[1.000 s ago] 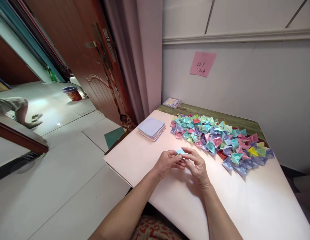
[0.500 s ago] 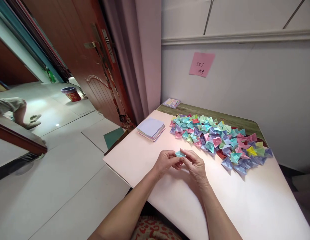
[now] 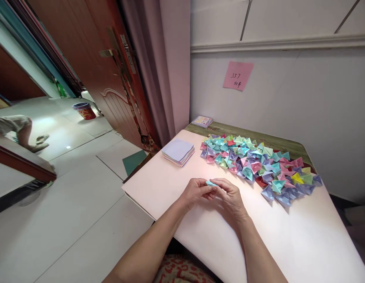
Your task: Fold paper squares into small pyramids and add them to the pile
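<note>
The left hand (image 3: pixel 197 193) and the right hand (image 3: pixel 231 198) meet over the white work surface (image 3: pixel 300 239), fingers curled inward, both gripping one small light-blue paper piece (image 3: pixel 211 183) between thumbs and fingertips. The piece lies at the junction of the hands, in front of the cluster of folded paper shapes (image 3: pixel 248 172) and to the right of the stack of paper squares (image 3: pixel 178 150). Only a narrow upper strip shows; the fingers cover the rest, so its fold lines cannot be checked. Possible faults: uneven pressure from the two hands may set a crease off line; opposed pulling may tear the paper at a fold; a loose pinch may let a layer slip or spring open. Because the piece is small, fingertip coverage may hide a misaligned edge. Forward drift of the right hand may disturb the nearest shapes, which lie loosely against one another and appear light enough to shift on contact.
</note>
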Available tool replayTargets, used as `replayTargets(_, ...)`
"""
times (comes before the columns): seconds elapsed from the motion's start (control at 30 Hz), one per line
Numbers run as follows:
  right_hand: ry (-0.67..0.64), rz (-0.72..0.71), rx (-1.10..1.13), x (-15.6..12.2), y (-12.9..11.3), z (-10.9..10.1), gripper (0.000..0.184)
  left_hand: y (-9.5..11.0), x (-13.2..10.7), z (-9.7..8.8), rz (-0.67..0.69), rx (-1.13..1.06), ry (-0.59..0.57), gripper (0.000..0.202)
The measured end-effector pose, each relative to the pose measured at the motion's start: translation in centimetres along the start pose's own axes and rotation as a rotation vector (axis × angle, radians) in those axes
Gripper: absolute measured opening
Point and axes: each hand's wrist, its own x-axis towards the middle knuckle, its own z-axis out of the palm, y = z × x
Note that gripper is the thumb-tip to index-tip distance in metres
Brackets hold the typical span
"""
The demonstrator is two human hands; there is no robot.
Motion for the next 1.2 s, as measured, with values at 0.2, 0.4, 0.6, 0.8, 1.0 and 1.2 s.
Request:
replayTargets(0.2, 0.070, 0.136, 0.064, -0.1, -0.3, 0.6, 0.025, 0.0, 0.1, 0.8, 0.025, 0.016, 0.132, 0.041)
replayTargets(0.4, 0.088, 0.223, 0.090, 0.0, -1.0, 0.8, 0.031, 0.5, 0.1, 0.1, 0.194, 0.375, 0.034, 0.023)
replayTargets(0.6, 0.080, 0.184, -0.026, -0.1, -1.2, 0.8, 0.030, 0.7, 0.3, -0.5, 0.293, 0.543, 0.084, 0.021)
replayTargets(0.8, 0.081, 0.186, -0.074, 0.0, -1.4, 0.7, 0.030, -0.4, 0.9, -0.2, 0.240, 0.412, 0.121, 0.018)
replayTargets(1.0, 0.097, 0.354, -0.013, 0.0, -0.7, 0.1, 0.045, -1.4, 1.6, -0.8, 0.005, 0.397, 0.162, 0.035)
replayTargets(1.2, 0.482, 0.405, -0.047, 0.1, 0.2, -0.6, 0.059, -0.4, 1.3, -3.6, 0.040, 0.780, 0.500, 0.051)
